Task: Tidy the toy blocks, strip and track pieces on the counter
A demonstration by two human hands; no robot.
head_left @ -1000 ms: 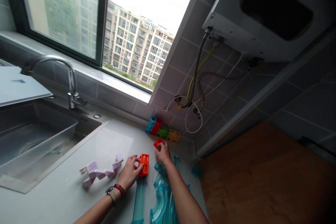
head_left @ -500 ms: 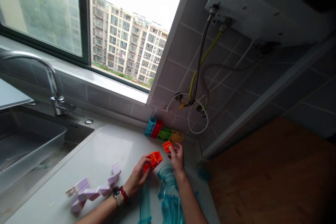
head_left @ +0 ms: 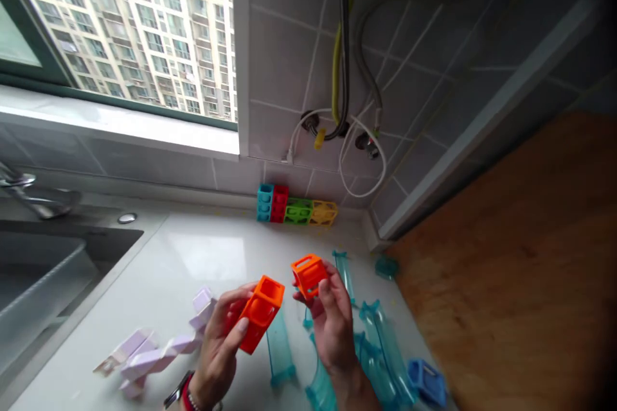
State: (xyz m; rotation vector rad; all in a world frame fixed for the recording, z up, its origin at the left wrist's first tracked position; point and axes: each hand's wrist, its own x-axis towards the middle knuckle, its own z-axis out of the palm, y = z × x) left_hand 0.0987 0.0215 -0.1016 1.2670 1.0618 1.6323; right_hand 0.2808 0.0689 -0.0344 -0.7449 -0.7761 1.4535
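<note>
My left hand (head_left: 222,340) is closed around a longer orange-red block (head_left: 261,311), hollow and open at its upper end. In my right hand (head_left: 332,321) is a shorter orange block (head_left: 309,275) with slotted, open sides, pinched between thumb and fingers. A small gap separates the two blocks above the white counter (head_left: 207,250). Below them lie clear teal plastic track pieces: a straight strip (head_left: 280,347) between my hands and several channels (head_left: 385,353) right of my right wrist, some partly hidden by my arm.
Against the tiled wall stands a row of blue, red, green and yellow blocks (head_left: 297,210). Lilac-white angular pieces (head_left: 154,353) lie at left, beyond them the sink (head_left: 110,250). A blue block (head_left: 427,382) sits near the right edge by a wooden panel (head_left: 520,257). Hoses (head_left: 343,64) hang above.
The view has tilted down and turned rightward. Both hands have lifted the orange blocks closer to the camera, and the left one's open end now points up. The blue block has come into view.
</note>
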